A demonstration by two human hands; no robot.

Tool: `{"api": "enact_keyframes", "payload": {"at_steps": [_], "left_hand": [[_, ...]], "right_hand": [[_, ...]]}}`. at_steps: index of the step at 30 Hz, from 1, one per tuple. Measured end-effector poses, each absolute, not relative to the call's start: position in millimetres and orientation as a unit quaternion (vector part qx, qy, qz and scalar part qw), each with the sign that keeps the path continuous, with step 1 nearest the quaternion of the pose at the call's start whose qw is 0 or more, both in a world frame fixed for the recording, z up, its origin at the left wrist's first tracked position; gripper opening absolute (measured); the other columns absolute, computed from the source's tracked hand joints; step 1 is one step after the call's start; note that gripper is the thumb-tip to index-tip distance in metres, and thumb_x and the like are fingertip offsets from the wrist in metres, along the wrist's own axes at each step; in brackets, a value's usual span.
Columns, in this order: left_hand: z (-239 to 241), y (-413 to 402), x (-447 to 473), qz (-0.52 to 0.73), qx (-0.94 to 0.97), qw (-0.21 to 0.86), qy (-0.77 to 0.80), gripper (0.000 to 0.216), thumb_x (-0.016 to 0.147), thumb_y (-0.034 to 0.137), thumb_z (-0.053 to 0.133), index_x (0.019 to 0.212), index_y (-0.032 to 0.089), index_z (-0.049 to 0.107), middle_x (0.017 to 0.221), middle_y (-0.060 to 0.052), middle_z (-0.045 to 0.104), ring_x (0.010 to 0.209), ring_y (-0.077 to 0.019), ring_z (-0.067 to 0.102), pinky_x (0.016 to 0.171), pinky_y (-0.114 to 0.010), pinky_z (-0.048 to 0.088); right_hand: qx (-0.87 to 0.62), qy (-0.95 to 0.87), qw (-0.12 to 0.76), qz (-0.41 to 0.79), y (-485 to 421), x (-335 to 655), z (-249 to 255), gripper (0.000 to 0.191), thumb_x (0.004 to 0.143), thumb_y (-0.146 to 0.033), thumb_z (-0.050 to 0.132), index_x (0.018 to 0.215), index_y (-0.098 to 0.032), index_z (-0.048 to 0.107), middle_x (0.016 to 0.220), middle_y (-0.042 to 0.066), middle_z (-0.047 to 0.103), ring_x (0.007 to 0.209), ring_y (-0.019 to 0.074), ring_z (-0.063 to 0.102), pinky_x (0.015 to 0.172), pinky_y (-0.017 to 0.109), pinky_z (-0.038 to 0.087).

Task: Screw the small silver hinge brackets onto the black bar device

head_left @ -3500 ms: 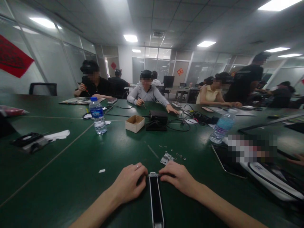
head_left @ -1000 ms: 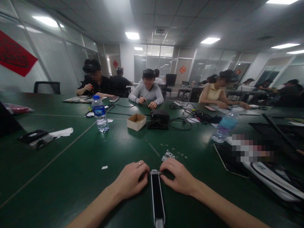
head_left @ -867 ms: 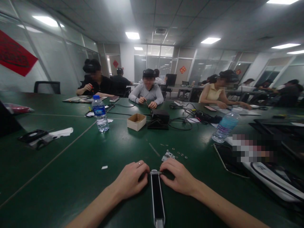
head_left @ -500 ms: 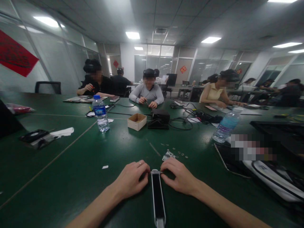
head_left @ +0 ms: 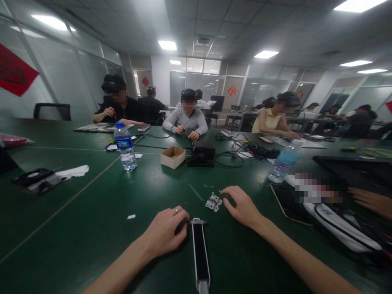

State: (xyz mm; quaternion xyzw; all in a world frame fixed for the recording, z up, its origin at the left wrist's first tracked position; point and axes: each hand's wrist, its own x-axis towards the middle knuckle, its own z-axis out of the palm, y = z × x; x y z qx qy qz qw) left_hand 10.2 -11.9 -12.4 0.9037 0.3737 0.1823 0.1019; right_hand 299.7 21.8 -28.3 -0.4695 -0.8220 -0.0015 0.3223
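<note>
Bottom centre, the rail (head_left: 200,253) is glossy black with bright metal edges — the brackets (head_left: 213,202) above it bare metal. The table (head_left: 92,228) looks matt green.

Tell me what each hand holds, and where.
Left hand grips the black bar at its far end. Right hand rests by the small metal hinge; whether it pinches anything cannot be told.
</note>
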Motion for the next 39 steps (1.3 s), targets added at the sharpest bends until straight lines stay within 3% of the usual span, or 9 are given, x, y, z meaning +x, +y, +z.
{"api": "enact_keyframes", "payload": {"at_steps": [7,16,23,31,39], "left_hand": [[-11,-13,9,0.185,0.904,0.105,0.371,0.016,0.085,0.016,0.045,0.095,0.020,0.057,0.091,-0.003,0.061,0.076,-0.0165,0.059,0.069,-0.028,0.043],[-14,-11,8,0.189,0.904,0.091,0.371,0.015,0.084,0.016,0.045,0.094,0.020,0.056,0.091,-0.002,0.061,0.075,-0.0169,0.058,0.068,-0.029,0.042],[-10,-13,6,0.206,0.899,0.082,0.378,0.014,0.085,0.017,0.047,0.095,0.019,0.056,0.093,-0.003,0.061,0.076,-0.0171,0.058,0.068,-0.028,0.042],[-6,-27,17,0.234,0.939,0.025,0.250,0.009,0.089,0.021,0.047,0.091,0.019,0.056,0.086,-0.002,0.065,0.072,-0.0153,0.058,0.064,-0.028,0.039],[-6,-31,20,0.262,0.939,0.039,0.220,0.017,0.097,0.023,0.043,0.090,0.019,0.057,0.085,-0.004,0.067,0.072,-0.0146,0.061,0.064,-0.027,0.040]], "right_hand": [[-0.545,-0.803,0.241,-0.002,40,322,-43,0.023,0.087,-0.019,0.048,0.105,-0.017,0.063,0.103,0.009,0.062,0.097,0.0235,0.055,0.083,0.038,0.046],[-0.557,-0.803,0.211,-0.030,41,318,-43,0.006,0.080,-0.018,0.052,0.078,-0.019,0.058,0.083,0.005,0.060,0.084,0.0218,0.053,0.072,0.033,0.041],[-0.467,-0.837,0.284,-0.033,21,296,-23,0.009,0.085,-0.013,0.049,0.083,-0.017,0.056,0.084,0.007,0.061,0.082,0.0212,0.054,0.071,0.033,0.041],[-0.200,-0.909,0.364,-0.042,-36,233,-13,0.014,0.090,-0.010,0.046,0.093,-0.018,0.057,0.081,0.006,0.065,0.078,0.0187,0.055,0.073,0.033,0.045],[-0.178,-0.892,0.416,0.007,-37,231,-18,0.016,0.091,-0.008,0.046,0.096,-0.018,0.057,0.082,0.005,0.065,0.077,0.0170,0.056,0.072,0.031,0.044]]}}
